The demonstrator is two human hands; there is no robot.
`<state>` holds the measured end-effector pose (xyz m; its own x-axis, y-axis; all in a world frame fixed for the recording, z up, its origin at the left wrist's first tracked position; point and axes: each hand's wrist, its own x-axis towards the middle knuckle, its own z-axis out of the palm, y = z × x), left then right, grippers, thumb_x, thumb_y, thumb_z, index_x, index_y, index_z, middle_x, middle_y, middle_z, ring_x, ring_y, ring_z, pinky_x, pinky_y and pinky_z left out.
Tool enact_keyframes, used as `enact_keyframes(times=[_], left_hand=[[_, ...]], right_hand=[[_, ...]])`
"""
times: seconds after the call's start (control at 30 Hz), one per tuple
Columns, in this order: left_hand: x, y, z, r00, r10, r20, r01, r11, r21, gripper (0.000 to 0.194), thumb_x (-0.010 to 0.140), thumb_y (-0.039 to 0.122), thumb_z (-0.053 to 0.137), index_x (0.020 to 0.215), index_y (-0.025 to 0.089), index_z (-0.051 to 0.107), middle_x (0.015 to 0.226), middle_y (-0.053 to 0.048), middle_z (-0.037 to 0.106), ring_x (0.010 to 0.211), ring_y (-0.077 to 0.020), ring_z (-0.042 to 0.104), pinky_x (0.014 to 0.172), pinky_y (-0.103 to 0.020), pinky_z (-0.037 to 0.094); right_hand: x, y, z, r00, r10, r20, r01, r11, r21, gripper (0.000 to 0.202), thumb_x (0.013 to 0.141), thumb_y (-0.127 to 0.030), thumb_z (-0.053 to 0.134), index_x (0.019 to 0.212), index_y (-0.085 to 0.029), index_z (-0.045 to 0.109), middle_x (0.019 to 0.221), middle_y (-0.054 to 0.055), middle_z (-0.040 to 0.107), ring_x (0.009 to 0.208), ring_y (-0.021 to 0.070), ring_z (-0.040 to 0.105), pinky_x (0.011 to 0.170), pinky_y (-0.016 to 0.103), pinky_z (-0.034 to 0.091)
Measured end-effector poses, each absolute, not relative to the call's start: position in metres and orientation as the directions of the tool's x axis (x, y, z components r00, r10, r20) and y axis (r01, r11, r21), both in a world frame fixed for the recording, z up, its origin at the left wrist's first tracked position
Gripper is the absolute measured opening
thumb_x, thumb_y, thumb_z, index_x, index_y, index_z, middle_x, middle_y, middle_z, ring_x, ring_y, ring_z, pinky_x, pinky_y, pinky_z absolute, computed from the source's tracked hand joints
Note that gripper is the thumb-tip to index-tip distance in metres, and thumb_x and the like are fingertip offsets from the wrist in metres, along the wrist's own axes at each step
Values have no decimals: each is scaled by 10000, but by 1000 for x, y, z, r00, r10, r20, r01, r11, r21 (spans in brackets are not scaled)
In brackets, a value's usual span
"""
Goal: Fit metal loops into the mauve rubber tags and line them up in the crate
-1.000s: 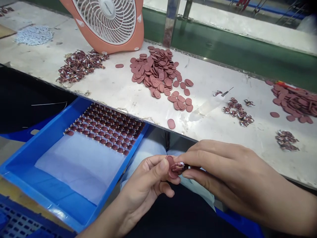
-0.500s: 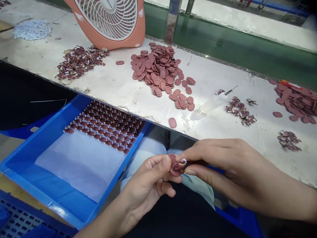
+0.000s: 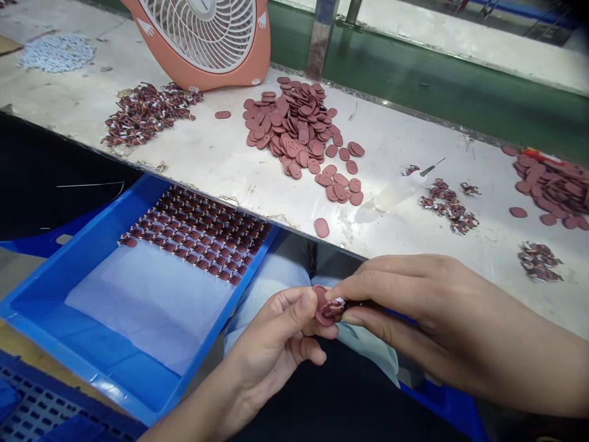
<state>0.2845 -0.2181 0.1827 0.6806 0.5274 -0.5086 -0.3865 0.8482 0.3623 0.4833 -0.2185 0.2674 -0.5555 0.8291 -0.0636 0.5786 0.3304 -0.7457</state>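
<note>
**Small part being seated on disc, two-hand pinch**

Clock read from the held disc. Left hand (image 3: 262, 347) is clamped on a maroon disc (image 3: 321, 312), above the lap (image 3: 331, 402), just off the table (image 3: 207, 162) edge. Right hand (image 3: 414, 313): thumb and forefinger pinched on a small brown-and-white part (image 3: 338, 305) against the disc's face, 3 o'clock side. Fixed or only pressed: can't tell. Step looks like fitting part to disc. Next move probably calls for steady left grip, part squared up, even pressure. Disc pile (image 3: 299, 132) at 12, needle-tipped tool (image 3: 426, 171) at 1, loose parts (image 3: 453, 213) at 2. Blue tray (image 3: 105, 390) at 9: rows of pieces (image 3: 193, 233) on a pale sheet (image 3: 147, 307).
</note>
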Motion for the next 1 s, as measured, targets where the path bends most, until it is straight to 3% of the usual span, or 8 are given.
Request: enact_keyframes(times=[0.3, 0.47, 0.6, 0.87, 1.0], left_hand=[[286, -219, 184, 663, 542, -516, -421, 840, 342, 221, 778, 387, 794, 766, 167, 776, 698, -4, 708, 612, -71, 660, 474, -102, 536], [286, -220, 185, 647, 552, -526, -432, 834, 344, 196, 784, 366, 792, 766, 171, 776, 686, 6, 697, 615, -64, 654, 477, -94, 524], [288, -221, 184, 640, 559, -528, -435, 829, 350, 196, 787, 369, 789, 787, 172, 777, 688, 9, 678, 614, -63, 637, 474, -94, 507], [290, -223, 198, 623, 627, -468, -432, 774, 464, 225, 737, 383, 827, 817, 177, 788, 661, 0, 677, 588, -76, 618, 492, -123, 518], [289, -224, 204, 646, 635, -423, -437, 762, 477, 185, 723, 348, 843, 835, 207, 797, 695, -1, 720, 563, -65, 627, 513, -130, 527]], right_hand=[[483, -217, 267, -555, 830, -44, 572, 343, -745, 97, 979, -221, 546, 971, -250, 639, 971, -10, 707, 814, 132, 673, 697, 236, 507], [481, -217, 266, -576, 816, -41, 572, 367, -733, 130, 974, -158, 526, 953, -227, 635, 927, -5, 686, 763, 118, 644, 669, 240, 479], [480, -221, 264, -569, 821, -54, 619, 383, -686, 165, 995, -200, 493, 1055, -216, 646, 910, 13, 672, 758, 139, 633, 649, 270, 472], [485, -238, 268, -612, 789, 52, 634, 528, -565, 246, 982, -134, 503, 1205, -193, 590, 968, 23, 664, 762, 120, 616, 657, 234, 486], [478, -244, 276, -562, 799, 215, 649, 587, -483, 159, 995, -153, 496, 1075, -154, 634, 873, 30, 680, 684, 116, 614, 601, 219, 493]])
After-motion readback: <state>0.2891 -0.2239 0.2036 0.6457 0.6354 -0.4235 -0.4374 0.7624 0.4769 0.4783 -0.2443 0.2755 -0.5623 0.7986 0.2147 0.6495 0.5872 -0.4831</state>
